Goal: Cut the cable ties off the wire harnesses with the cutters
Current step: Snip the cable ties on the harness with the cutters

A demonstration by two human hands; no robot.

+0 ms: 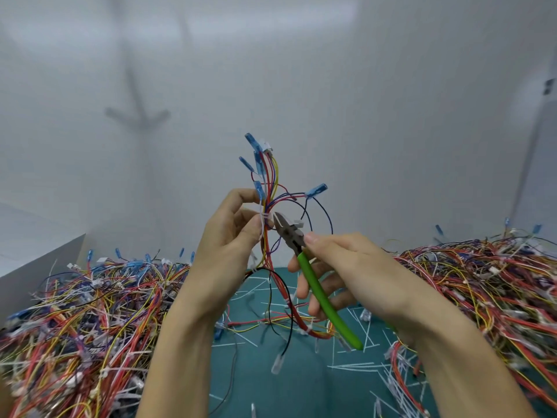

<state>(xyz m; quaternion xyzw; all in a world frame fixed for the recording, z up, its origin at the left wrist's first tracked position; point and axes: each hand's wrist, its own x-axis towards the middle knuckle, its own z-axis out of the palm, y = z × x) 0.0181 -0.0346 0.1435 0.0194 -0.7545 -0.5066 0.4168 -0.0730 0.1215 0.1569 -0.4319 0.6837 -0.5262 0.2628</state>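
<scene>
head view: left hand (229, 236) tight on harness (265, 176), right hand (340, 267) tight round cutters (315, 286), cable tie (265, 218) blurred

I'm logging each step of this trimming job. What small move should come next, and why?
Probably nudge the cutters slightly left so their tips straddle the white tie, then squeeze. The left hand pinches the harness right at that tie, and the right hand holds the tips just beside it.

Green mat (301, 396) open between left wire heap (75, 327) and right wire heap (482, 297).
</scene>
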